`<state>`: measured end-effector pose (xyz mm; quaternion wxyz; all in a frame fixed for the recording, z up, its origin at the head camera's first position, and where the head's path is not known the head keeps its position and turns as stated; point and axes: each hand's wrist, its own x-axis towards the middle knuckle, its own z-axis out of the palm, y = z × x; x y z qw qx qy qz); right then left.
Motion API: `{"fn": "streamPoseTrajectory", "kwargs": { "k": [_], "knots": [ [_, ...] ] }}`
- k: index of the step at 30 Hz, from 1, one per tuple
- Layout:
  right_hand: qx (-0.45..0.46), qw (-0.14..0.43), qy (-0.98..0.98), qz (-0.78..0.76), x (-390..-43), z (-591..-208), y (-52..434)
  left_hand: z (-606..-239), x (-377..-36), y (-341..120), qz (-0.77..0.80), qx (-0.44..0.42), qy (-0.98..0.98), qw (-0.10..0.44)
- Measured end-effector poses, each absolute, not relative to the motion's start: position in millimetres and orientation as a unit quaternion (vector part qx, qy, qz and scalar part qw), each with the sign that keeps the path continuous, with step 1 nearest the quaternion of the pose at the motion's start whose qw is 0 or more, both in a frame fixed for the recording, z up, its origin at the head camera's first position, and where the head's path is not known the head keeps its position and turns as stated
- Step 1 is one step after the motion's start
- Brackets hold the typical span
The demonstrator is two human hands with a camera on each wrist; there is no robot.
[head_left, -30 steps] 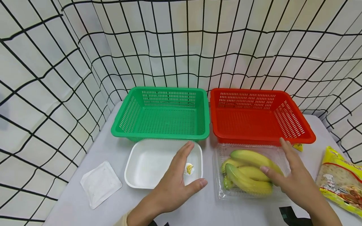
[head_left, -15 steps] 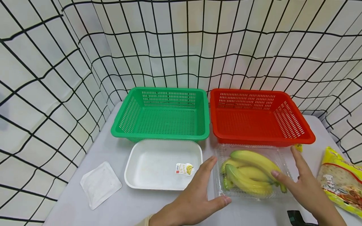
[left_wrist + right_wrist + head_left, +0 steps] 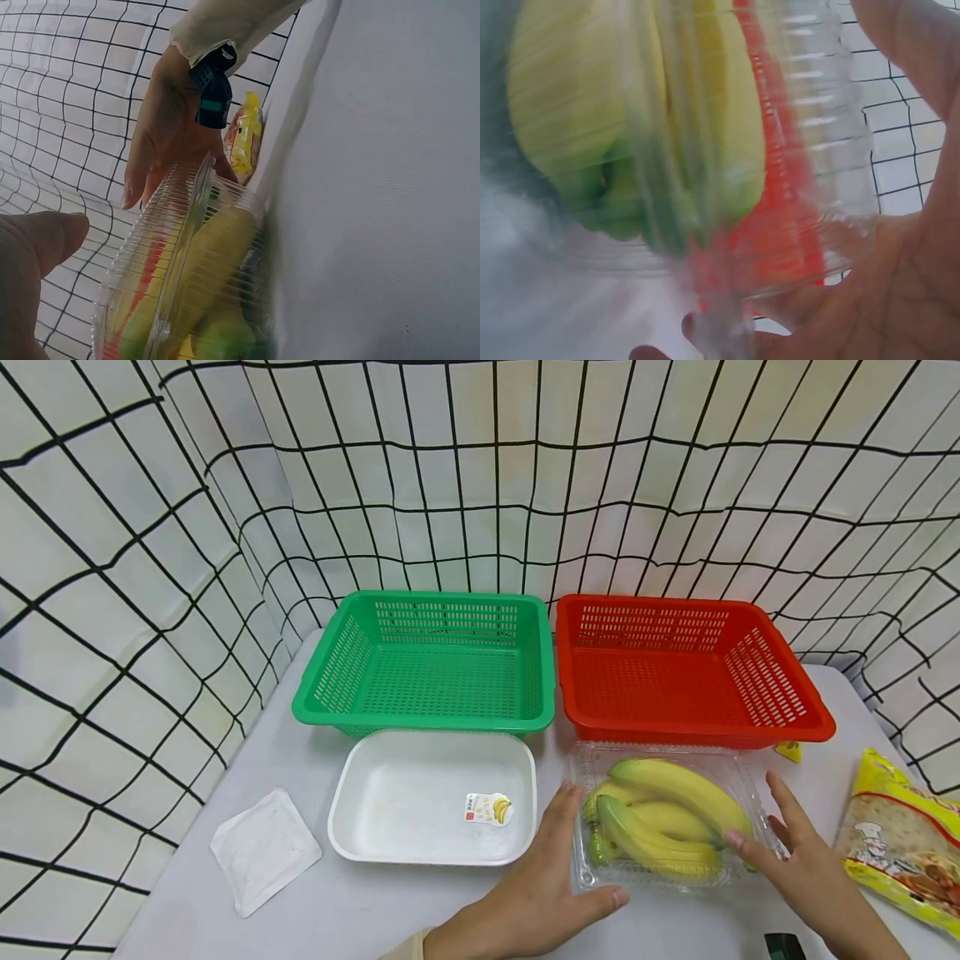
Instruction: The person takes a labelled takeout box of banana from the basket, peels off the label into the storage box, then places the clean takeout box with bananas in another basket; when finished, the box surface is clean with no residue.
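Note:
A clear plastic box with several yellow-green bananas inside lies in front of the red basket. Along its left side stands my left hand, fingers extended and thumb spread towards the front. My right hand is at the box's right end, with the thumb over the corner and the fingers extended along the side. In the right wrist view, fingers lie against or close beside the box's clear wall. The left wrist view shows the left thumb apart from the lid. Parts of the left fingers are hidden.
Behind stand a green basket and a red basket. To the left are a white tray with a banana label and a white square packet. A yellow food bag lies right. Black netting surrounds the table.
My left hand has moved right, from over the white tray to the box's left side. My right hand has shifted slightly right and down to the box's right end.

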<state>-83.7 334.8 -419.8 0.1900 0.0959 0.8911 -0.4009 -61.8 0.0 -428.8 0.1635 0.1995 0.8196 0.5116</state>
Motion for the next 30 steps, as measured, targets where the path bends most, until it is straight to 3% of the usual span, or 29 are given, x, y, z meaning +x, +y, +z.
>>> {"fn": "streamPoseTrajectory", "kwargs": {
  "k": [9,30],
  "knots": [
    [0.08,0.184,0.89,-0.41,-77.4,-437.8,342.5,-438.0,-67.5,3.2,0.522,0.194,0.813,0.168],
    [0.095,0.247,0.885,-0.383,-74.0,-441.1,343.3,-451.9,-74.3,11.4,0.546,0.175,0.801,0.173]
  ]
}}
